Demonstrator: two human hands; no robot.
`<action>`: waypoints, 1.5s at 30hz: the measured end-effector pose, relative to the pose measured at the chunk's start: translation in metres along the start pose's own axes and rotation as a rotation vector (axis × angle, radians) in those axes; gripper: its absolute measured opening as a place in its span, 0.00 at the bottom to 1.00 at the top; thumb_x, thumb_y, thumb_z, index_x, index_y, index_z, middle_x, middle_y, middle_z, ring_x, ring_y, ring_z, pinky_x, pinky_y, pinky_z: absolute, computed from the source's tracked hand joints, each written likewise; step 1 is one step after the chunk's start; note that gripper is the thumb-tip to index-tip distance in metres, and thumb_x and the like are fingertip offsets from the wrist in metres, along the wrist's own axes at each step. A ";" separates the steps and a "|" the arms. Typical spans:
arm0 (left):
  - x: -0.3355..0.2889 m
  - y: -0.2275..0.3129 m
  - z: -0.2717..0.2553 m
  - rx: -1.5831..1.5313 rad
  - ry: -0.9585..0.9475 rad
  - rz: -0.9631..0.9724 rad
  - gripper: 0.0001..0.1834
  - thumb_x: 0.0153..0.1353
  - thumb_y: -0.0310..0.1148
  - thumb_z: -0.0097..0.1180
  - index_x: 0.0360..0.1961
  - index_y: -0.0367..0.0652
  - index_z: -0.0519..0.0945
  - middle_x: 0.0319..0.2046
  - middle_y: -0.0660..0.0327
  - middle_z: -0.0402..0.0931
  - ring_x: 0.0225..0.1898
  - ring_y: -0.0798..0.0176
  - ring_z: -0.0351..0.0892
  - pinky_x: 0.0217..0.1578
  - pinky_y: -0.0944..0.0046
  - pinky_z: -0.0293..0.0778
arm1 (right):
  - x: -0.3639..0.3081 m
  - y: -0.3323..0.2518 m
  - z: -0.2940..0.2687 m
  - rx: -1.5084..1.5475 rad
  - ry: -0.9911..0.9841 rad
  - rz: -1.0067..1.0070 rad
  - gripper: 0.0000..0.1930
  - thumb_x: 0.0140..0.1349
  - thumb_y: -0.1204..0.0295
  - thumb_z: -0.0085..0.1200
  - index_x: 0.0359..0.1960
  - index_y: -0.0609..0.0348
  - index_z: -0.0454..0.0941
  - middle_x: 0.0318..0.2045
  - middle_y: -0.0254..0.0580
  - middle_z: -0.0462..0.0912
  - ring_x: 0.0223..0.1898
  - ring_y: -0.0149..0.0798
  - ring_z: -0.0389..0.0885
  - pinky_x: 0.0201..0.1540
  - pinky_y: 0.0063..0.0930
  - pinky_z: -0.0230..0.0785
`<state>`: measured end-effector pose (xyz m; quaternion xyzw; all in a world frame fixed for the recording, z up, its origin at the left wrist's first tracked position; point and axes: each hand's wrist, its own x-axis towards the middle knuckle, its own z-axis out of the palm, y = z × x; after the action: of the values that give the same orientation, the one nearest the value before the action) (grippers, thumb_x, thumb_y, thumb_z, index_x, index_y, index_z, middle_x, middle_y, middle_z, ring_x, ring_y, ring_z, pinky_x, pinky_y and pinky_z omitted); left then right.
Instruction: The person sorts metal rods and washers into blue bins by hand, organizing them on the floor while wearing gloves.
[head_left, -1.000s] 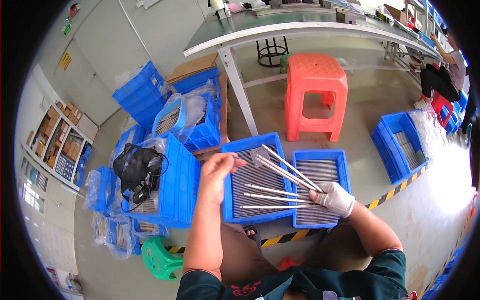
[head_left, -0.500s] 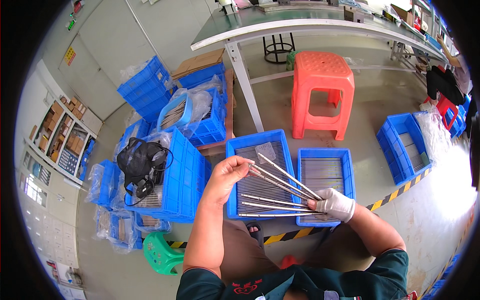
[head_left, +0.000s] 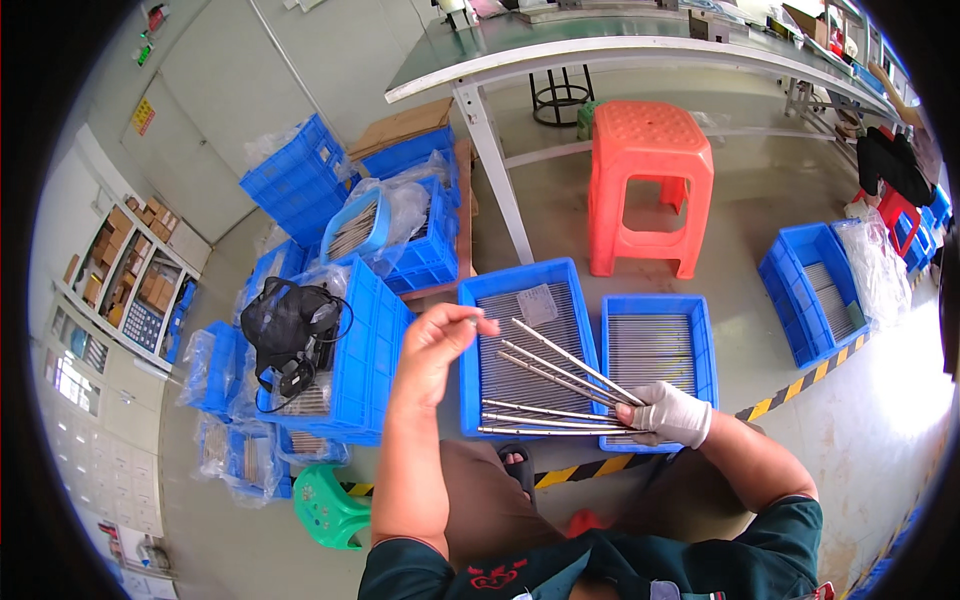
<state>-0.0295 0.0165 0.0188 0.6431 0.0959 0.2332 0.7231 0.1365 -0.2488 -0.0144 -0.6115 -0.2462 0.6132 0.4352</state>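
While my gloved right hand [head_left: 672,413] was closed around one end of some metal rods [head_left: 575,359], which fanned toward my left, two blue crates stood below my fingers. The left crate [head_left: 520,275], under the rods' free tips, contained similar rods with one paper slip [head_left: 538,305] on top; the right crate [head_left: 655,302], beneath and beyond my glove, contained rods also. I counted six rods in my grip. Thumb and forefinger of my bare left hand [head_left: 440,345] were close together, but I could not tell whether they pinched something. One more crate [head_left: 782,318] with rods stood well right of my glove. Beyond my fingers was one red stool [head_left: 650,190]; left of my bare fingers, one crate stack [head_left: 375,360] carried a black bag [head_left: 285,325]. The held rods partly hid the left crate.
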 end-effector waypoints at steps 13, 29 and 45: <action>-0.002 -0.010 0.007 -0.003 -0.062 -0.081 0.09 0.59 0.27 0.56 0.41 0.36 0.76 0.38 0.56 0.79 0.42 0.65 0.77 0.45 0.68 0.69 | 0.003 -0.003 0.004 -0.209 0.109 -0.082 0.19 0.64 0.56 0.50 0.34 0.64 0.77 0.14 0.32 0.68 0.17 0.26 0.66 0.20 0.24 0.60; -0.002 -0.002 0.004 0.004 0.009 -0.036 0.10 0.58 0.27 0.56 0.41 0.35 0.76 0.36 0.54 0.79 0.41 0.63 0.78 0.48 0.65 0.69 | 0.003 -0.005 0.008 -0.320 0.133 -0.055 0.20 0.64 0.56 0.50 0.34 0.65 0.78 0.14 0.32 0.69 0.16 0.26 0.67 0.20 0.24 0.60; 0.000 -0.007 0.011 -0.035 -0.153 -0.028 0.12 0.57 0.27 0.57 0.42 0.36 0.75 0.38 0.53 0.79 0.46 0.60 0.77 0.51 0.62 0.68 | 0.006 0.000 0.006 -0.265 -0.011 0.032 0.21 0.64 0.53 0.48 0.30 0.62 0.77 0.15 0.31 0.70 0.17 0.27 0.68 0.21 0.24 0.61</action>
<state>-0.0231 0.0064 0.0137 0.6450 0.0454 0.1748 0.7425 0.1316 -0.2428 -0.0166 -0.6641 -0.3177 0.5854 0.3396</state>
